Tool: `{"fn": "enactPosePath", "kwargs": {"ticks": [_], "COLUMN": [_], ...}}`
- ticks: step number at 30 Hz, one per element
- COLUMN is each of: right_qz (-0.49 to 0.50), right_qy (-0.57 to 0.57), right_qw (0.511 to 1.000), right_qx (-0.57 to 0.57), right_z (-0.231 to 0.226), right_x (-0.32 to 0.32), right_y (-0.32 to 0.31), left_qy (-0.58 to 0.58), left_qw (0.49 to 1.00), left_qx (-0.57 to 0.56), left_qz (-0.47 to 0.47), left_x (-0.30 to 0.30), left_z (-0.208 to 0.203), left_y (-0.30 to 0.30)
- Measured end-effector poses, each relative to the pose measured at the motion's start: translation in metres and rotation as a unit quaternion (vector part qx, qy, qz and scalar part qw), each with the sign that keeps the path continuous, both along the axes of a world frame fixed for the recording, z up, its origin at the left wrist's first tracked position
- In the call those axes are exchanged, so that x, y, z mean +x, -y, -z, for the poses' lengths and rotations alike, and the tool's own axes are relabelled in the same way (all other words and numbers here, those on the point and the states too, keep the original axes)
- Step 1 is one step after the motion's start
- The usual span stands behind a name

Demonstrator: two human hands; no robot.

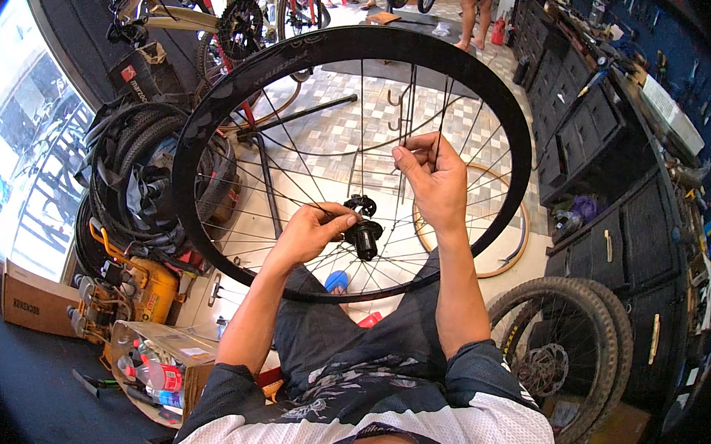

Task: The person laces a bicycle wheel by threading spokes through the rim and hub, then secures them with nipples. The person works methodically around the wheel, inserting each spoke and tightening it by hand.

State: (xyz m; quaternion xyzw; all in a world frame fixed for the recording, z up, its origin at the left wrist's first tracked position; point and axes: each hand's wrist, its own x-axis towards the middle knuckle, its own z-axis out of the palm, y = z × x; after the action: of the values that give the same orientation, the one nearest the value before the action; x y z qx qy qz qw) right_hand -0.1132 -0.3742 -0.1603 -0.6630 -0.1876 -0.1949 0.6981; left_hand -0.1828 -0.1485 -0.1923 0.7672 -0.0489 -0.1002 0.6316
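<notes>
A black bicycle wheel is in front of me above my legs, its deep rim [371, 44] tilted toward me. At its middle is a black hub [366, 240], with thin dark spokes running out to the rim. My left hand [314, 234] is closed at the hub's left side, thumb and forefinger pinched against its flange; the exact fingertip contact is partly hidden. Higher up, inside the rim's right half, my right hand [437, 178] pinches a thin upright spoke [408, 108] between thumb and forefinger. The other fingers of that hand are curled.
Tyres [137, 161] and a yellow compressor [147, 288] stand left, near a cardboard box of bottles [192, 351]. Two knobby-tyred wheels [564, 350] lean at right before black drawer cabinets [599, 142]. A beige bicycle frame [175, 18] and other people's legs [474, 21] are farther off.
</notes>
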Motion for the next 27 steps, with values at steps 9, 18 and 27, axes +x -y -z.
{"fn": "enactPosePath", "kwargs": {"ticks": [9, 18, 27], "right_qz": [-0.038, -0.212, -0.141], "right_qy": [-0.027, -0.071, -0.081], "right_qw": [0.999, 0.972, 0.987], "right_qx": [0.015, 0.069, 0.011], "right_z": [0.001, 0.006, -0.001], "right_x": [-0.01, -0.017, -0.016], "right_y": [0.001, 0.002, 0.0], "left_qy": [0.007, 0.004, 0.001], "left_qw": [1.0, 1.0, 1.0], "left_qx": [0.016, 0.025, 0.011], "left_qz": [-0.005, 0.002, -0.008], "left_x": [0.0, 0.0, 0.0], "left_z": [-0.001, -0.002, 0.002], "left_y": [0.001, 0.0, 0.0]}}
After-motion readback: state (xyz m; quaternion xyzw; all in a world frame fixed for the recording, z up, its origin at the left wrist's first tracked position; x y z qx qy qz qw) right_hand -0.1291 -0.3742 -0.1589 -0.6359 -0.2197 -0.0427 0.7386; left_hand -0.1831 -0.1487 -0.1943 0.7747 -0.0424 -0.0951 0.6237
